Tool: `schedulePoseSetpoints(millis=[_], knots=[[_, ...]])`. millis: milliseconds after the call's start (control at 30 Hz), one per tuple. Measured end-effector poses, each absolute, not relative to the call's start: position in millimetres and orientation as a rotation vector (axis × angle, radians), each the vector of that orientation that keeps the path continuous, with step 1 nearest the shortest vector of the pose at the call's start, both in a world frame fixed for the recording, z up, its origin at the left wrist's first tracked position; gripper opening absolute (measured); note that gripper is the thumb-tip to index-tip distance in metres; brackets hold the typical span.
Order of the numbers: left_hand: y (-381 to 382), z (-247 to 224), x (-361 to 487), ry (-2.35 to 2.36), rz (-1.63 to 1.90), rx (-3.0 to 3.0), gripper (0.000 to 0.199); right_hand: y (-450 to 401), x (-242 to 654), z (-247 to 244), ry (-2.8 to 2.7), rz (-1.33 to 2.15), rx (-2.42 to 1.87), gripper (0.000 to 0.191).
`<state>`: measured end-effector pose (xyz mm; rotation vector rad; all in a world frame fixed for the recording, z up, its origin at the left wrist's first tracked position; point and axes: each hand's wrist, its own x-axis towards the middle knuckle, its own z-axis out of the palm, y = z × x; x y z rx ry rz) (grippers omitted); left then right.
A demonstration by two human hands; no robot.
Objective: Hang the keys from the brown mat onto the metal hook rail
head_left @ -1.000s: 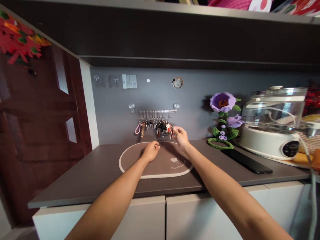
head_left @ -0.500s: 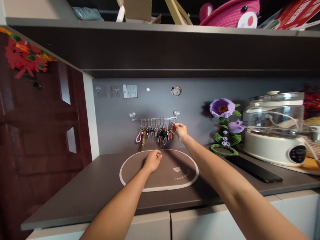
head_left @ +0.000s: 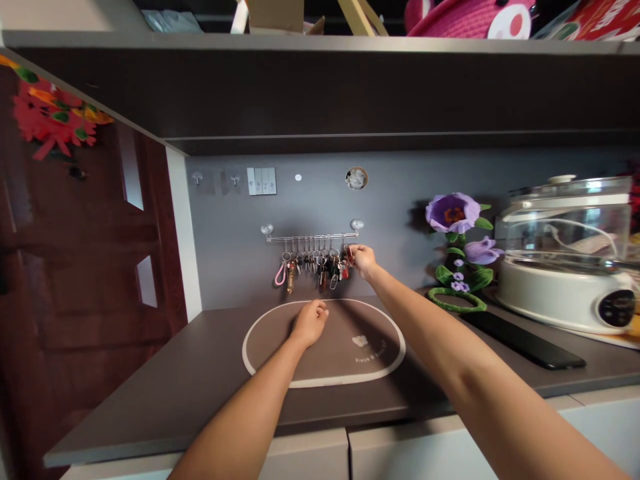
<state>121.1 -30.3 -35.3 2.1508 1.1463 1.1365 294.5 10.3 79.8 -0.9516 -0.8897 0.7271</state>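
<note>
Against the grey back wall hangs a clear hook rail (head_left: 313,237) with several bunches of keys (head_left: 323,265) on its hooks. At the rail's right end, my right hand (head_left: 363,260) pinches a small reddish key fob (head_left: 351,255), close to the last hook. Whether its ring still sits on the hook is too small to tell. A pink strap (head_left: 281,274) dangles at the left end. My left hand (head_left: 311,323) rests with curled fingers over the brown oval mat (head_left: 280,363) on the counter; what its fingers hold, if anything, is hidden.
A purple flower ornament (head_left: 454,213) stands right of my right arm. Beside it are a black flat device (head_left: 525,341) and a white appliance with a clear top (head_left: 555,293). A dark shelf (head_left: 320,93) overhangs the counter. At the left is a reddish-brown door (head_left: 85,280).
The view has shifted slightly, so most things sit a little further right. Both hands keep nearly the same places; the fob in my right hand is tilted a little differently.
</note>
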Motion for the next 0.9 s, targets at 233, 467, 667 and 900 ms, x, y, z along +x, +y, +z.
schedulePoseSetpoints(millis=[233,467,667,900], knots=[[-27,-37,121,1.162,1.144,2.143,0.022,10,300,70,-0.912,0.735,-0.991,0.002],[-32,-35,118,1.179,1.102,2.126,0.032,1,306,56,-0.982,0.754,-0.981,0.006],[-52,-20,111,1.16,1.087,1.917,0.064,-38,296,41,-1.015,0.535,-1.188,0.041],[-88,16,89,0.802,1.228,2.047,0.093,-108,261,28,-1.466,0.566,-0.907,0.078]])
